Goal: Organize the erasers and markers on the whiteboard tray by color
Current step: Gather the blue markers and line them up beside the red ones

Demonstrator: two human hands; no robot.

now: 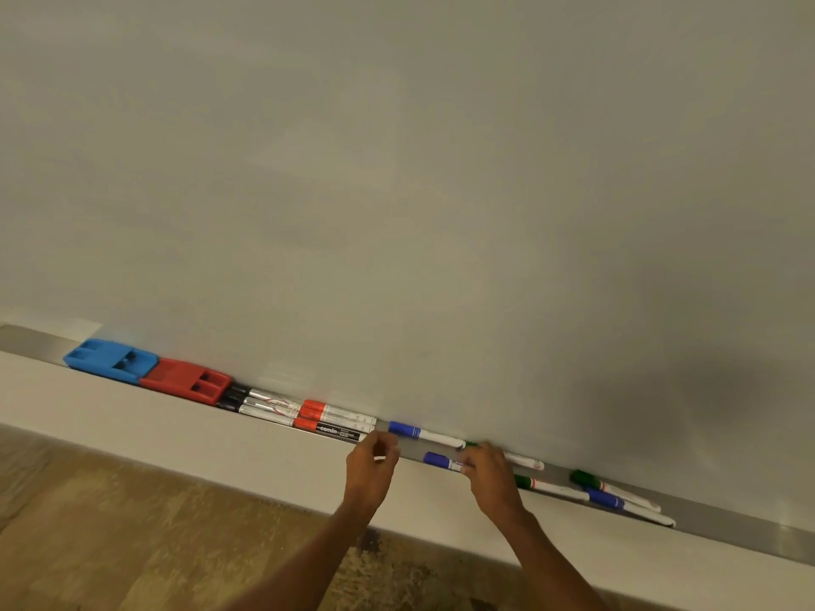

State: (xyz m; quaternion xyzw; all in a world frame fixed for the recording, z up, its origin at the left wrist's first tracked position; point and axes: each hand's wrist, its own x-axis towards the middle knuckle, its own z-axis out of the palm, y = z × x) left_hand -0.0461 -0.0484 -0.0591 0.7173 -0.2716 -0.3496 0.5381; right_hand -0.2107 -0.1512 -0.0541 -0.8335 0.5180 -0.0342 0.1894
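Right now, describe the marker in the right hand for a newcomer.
On the metal tray below the whiteboard, look near the middle. The right hand grips a blue-capped marker at the tray's front edge; the blue marker to its left lies back against the board, untouched.

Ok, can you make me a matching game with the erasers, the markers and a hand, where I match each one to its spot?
1. blue eraser
2. red eraser
3. black-capped markers
4. right hand

A. between the red eraser and the red-capped markers
B. holding a blue marker
C. leftmost on the tray
D. between the blue eraser and the black-capped markers

Pairs: 1-C, 2-D, 3-A, 4-B.
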